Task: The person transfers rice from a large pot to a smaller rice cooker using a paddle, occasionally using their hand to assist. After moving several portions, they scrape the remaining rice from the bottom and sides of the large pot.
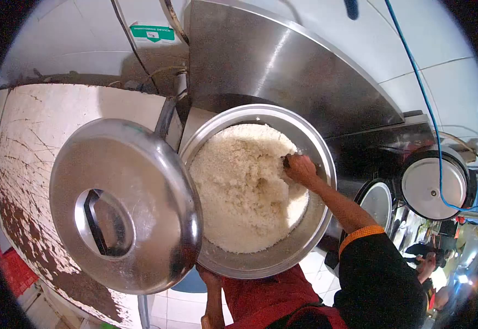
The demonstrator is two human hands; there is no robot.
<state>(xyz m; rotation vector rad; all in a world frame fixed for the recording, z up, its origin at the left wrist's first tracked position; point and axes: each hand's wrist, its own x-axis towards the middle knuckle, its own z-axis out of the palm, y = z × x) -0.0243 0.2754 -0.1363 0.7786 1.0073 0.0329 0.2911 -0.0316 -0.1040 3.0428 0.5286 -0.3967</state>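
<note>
A large metal pot (pixel 319 230) holds a deep mass of white rice (pixel 233 186), with hollows and clumps near its middle. My right hand (pixel 301 169) is inside the pot at the right side of the rice, its fingers wrapped round a dark handle (pixel 286 162); what the handle belongs to is hidden in the rice. Below the pot's lower left rim is my left hand (pixel 210 277), close against the pot's outside, its fingers hidden beneath it. A round metal lid (pixel 140 203) with a black handle lies left of the pot, overlapping its rim.
A worn white surface (pixel 25 164) with peeling patches lies at left. Behind the pot stands a steel panel (pixel 250 55). Two round cookers (pixel 434 181) are at right, where a blue cable (pixel 414 66) hangs. A red basket (pixel 17 271) is at lower left. Another person's hand (pixel 426 267) shows far right.
</note>
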